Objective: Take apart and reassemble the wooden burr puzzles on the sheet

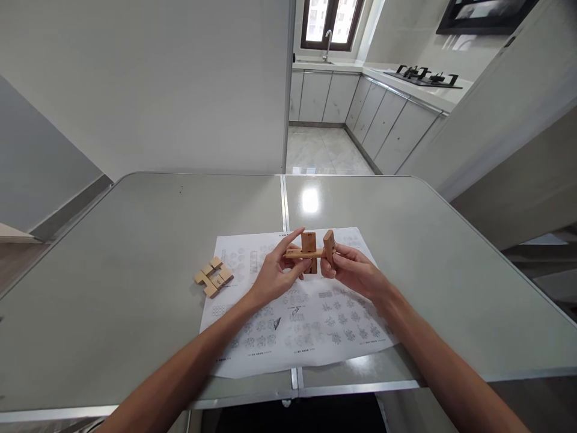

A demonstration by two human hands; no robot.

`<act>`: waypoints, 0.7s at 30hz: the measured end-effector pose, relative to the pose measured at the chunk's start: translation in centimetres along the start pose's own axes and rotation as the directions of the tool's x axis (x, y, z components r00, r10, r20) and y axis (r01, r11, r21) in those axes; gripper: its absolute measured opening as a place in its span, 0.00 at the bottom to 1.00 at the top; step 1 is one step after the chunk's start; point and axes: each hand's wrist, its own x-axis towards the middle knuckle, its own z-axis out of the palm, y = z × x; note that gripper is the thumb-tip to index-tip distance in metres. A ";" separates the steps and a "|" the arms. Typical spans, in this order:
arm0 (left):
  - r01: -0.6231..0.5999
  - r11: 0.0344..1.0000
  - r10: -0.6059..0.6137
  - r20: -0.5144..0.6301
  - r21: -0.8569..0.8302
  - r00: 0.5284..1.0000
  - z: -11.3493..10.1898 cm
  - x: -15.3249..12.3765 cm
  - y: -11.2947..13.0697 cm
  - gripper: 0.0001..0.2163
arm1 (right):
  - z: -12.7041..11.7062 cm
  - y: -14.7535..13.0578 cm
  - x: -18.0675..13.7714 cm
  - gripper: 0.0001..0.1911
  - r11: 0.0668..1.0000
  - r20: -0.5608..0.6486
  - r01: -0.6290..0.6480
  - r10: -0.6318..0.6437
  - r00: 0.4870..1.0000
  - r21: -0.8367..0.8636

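Note:
Above a printed instruction sheet (270, 337), both hands hold small wooden puzzle pieces. My left hand (282, 267) is closed, fingers and thumb round a flat horizontal wooden piece (295, 254). An upright wooden piece (309, 242) crosses that flat one, showing above and below it. My right hand (354, 267) pinches another upright wooden piece (329, 246) at the right end of the flat piece. The pieces meet there, but whether they interlock I cannot tell. Left of the hands, a lighter notched wooden piece (214, 276) lies partly over the sheet's left edge.
The grey folding table (135, 288) has a metal seam (284, 204) down its middle and a metal-trimmed edge. Beyond it stand a white wall (180, 84) and a doorway into a kitchen with a counter (406, 90), gas stove (424, 75) and tap (327, 45).

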 end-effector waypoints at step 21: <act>0.056 0.998 -0.056 0.030 -0.007 0.998 -0.3 0.2 0.9 0.27 | -0.2 0.0 -0.1 0.10 0.999 0.053 -0.010 0.011 0.999 -0.036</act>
